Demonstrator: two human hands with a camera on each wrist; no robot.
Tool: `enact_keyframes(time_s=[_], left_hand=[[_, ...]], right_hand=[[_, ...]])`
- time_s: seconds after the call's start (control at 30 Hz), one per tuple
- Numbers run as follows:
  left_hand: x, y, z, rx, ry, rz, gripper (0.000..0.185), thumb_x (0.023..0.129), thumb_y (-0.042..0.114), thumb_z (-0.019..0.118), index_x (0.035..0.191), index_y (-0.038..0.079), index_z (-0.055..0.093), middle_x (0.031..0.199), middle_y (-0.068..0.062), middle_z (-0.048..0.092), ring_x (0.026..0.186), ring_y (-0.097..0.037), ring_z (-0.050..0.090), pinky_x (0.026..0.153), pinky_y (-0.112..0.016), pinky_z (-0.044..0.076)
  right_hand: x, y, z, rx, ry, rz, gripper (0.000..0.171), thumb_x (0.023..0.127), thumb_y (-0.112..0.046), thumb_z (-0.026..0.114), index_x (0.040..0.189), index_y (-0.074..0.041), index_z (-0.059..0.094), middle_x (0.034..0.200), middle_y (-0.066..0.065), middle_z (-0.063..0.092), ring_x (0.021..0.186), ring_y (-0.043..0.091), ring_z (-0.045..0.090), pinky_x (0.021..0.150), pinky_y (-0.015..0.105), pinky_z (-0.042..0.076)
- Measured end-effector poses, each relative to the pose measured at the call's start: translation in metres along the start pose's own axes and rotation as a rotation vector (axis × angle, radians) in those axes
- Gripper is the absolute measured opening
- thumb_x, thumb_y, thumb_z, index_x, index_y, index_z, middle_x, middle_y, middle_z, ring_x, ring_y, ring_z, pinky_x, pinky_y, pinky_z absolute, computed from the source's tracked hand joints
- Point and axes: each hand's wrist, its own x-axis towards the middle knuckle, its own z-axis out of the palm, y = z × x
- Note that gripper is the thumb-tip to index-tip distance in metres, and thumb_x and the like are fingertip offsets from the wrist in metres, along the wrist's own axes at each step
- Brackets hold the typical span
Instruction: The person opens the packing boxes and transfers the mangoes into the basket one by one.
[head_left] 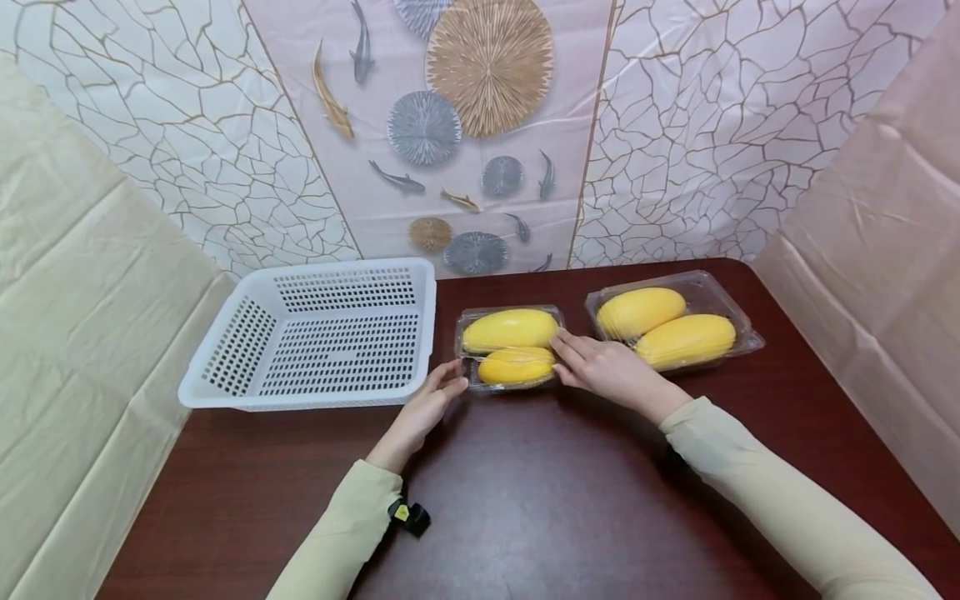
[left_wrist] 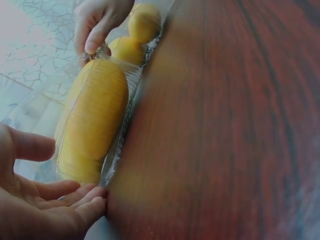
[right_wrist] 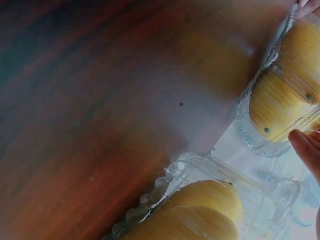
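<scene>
Both hands closing in on the near mango pack (head_left: 510, 346) on the worktop (head_left: 540, 500), just right of the basket (head_left: 322, 337).
Left hand (head_left: 426, 407) is touching the pack's left end, fingers relaxed and apart, no clamp yet; right hand (head_left: 603, 367) is resting fingertips on its right end, fingers look straight, though the right wrist view is too blurred to confirm. Good grip here probably means pressing evenly from both ends, keeping the thin clear shell level so it isn't buckling. Second pack (head_left: 675, 325) is sitting just right of the right hand, apart from it; the basket rim is standing close to the left hand.
</scene>
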Motion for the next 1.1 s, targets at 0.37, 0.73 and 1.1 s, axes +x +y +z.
enact_keyframes(time_s=[0.37,0.73,1.1], left_hand=[[-0.0007,-0.0012,-0.0014,-0.016,-0.010,-0.009,0.057,0.103,0.022,0.053,0.154,0.004,0.034,0.157,-0.017,0.037,0.143,-0.034,0.035,0.118,-0.050,0.028],[0.0019,-0.0016,0.0003,-0.041,-0.028,0.017,0.056,0.104,0.019,0.051,0.154,0.000,0.034,0.156,-0.021,0.037,0.145,-0.035,0.033,0.119,-0.049,0.026],[0.0001,-0.0026,0.0007,-0.028,-0.024,0.036,0.054,0.104,0.018,0.051,0.153,0.000,0.035,0.155,-0.021,0.038,0.144,-0.036,0.036,0.118,-0.050,0.027]], right_hand=[[0.0007,-0.0007,0.0008,-0.019,0.024,-0.019,0.057,0.111,-0.034,0.031,0.116,0.009,0.068,0.111,0.024,0.071,0.082,0.030,0.072,0.055,0.040,0.057],[-0.0004,0.0009,0.0013,-0.025,0.018,-0.011,0.057,0.111,-0.033,0.031,0.117,0.010,0.067,0.111,0.024,0.071,0.084,0.031,0.071,0.059,0.040,0.058],[0.0018,0.0026,-0.0024,-0.008,0.022,0.007,0.055,0.110,-0.032,0.032,0.116,0.008,0.068,0.110,0.022,0.072,0.088,0.030,0.072,0.060,0.039,0.059]])
